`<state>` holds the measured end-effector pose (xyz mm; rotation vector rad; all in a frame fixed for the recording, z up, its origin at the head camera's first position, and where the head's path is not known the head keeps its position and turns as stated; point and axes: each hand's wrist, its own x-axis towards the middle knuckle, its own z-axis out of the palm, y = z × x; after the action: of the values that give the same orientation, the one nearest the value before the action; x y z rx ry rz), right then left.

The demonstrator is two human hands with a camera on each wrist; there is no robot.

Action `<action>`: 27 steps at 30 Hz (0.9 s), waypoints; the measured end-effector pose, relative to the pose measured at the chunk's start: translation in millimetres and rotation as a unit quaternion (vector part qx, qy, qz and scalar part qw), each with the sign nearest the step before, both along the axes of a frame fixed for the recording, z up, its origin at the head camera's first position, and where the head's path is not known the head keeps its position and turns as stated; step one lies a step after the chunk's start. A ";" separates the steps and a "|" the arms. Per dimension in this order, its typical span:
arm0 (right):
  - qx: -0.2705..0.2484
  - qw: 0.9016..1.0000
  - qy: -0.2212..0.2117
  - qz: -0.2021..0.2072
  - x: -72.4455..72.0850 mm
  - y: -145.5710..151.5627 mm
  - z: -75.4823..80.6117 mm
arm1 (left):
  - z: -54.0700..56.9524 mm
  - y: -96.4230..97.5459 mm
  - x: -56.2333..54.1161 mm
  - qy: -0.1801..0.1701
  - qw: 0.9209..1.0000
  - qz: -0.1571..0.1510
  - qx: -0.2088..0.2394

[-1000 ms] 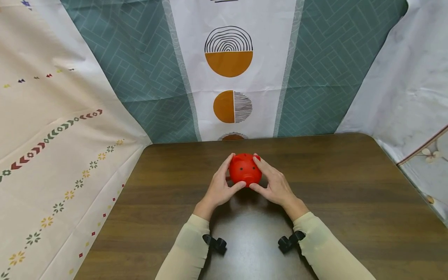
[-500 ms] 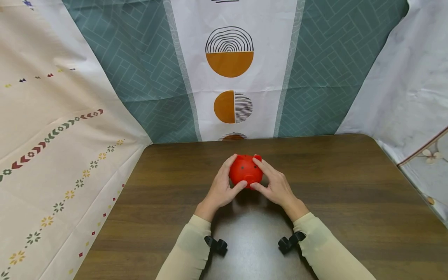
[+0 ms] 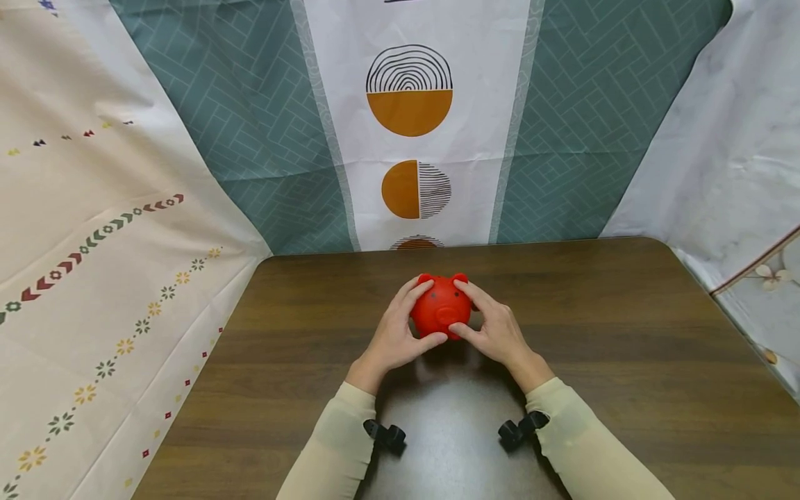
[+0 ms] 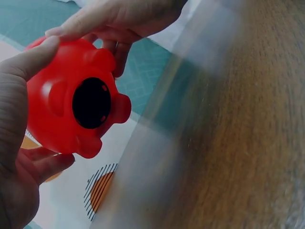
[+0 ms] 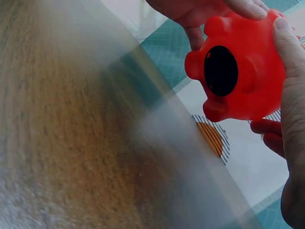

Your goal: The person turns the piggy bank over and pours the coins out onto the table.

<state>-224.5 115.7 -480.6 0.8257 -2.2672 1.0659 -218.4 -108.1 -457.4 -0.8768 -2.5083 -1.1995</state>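
Observation:
A round red piggy bank [image 3: 440, 305] hangs a little above the table, with its face and snout toward me in the head view. My left hand [image 3: 395, 332] grips its left side, fingers over the upper part and thumb low in front. My right hand [image 3: 498, 332] grips the right side, its thumb against the snout area. In the left wrist view the underside of the piggy bank [image 4: 62, 119] shows stubby feet around a black round plug [image 4: 91, 103]. The right wrist view shows the same plug [image 5: 221, 71]. The far side of the bank is hidden.
The brown wooden table [image 3: 300, 389] spreads under both arms. Behind it hangs a teal and white patterned cloth [image 3: 556, 139]. A cream cloth [image 3: 125, 278] drapes along the left side and a white one [image 3: 719, 153] along the right.
The piggy bank has turned slightly and shifted a bit right, and both ears now show. My left fingers have moved further over its top front. Both hands still hold it.

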 end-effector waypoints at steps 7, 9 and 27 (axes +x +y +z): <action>-0.011 1.000 -0.001 0.005 -0.1 1.6 3.8 | 1.8 2.4 1.1 0.016 1.000 0.005 -0.020; -0.012 1.000 -0.004 0.003 0.1 2.1 4.8 | 2.1 3.2 1.6 0.017 1.000 0.007 -0.020; -0.011 1.000 0.006 0.001 1.7 2.6 8.7 | 3.7 5.8 1.7 -0.007 0.998 -0.004 0.068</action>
<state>-222.8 118.3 -471.9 0.8247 -2.2424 1.0820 -216.7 -102.3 -453.7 -0.8488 -2.4017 -1.3649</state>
